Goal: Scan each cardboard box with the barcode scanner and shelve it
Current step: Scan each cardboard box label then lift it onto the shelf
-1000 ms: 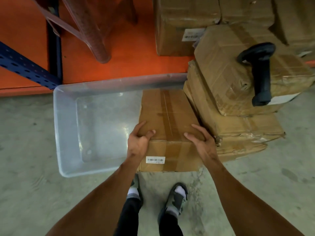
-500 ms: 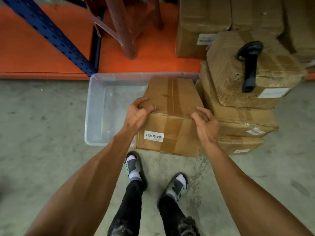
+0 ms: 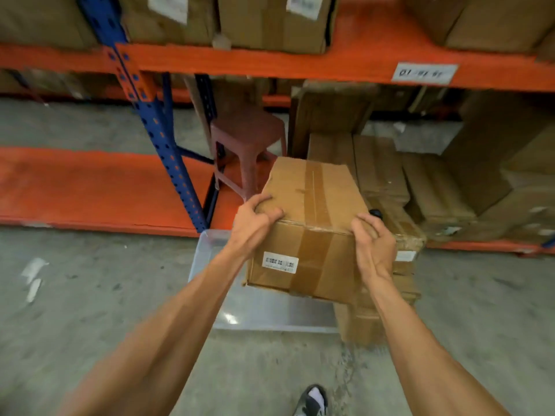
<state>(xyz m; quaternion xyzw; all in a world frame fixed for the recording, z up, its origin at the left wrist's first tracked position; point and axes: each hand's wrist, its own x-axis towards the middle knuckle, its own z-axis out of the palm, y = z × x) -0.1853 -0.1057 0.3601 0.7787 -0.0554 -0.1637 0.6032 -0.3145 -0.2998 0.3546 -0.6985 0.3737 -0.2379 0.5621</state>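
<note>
— Where is this?
— Warehouse aisle: an orange-and-blue steel pallet rack (image 3: 270, 63) stacked with cartons, above a grey concrete floor (image 3: 90, 289).
— What is being handled?
— A brown taped cardboard box (image 3: 306, 223) with a white barcode label (image 3: 280, 262), raised over a clear plastic tub (image 3: 207, 250).
— How is it held?
— Left hand (image 3: 255, 225) clamped on its left top edge, right hand (image 3: 374, 247) clamped on its right corner.

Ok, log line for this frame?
phase: carrying | box: lifted off floor | left hand: gripping | right hand: gripping | scanner: mostly hidden
</note>
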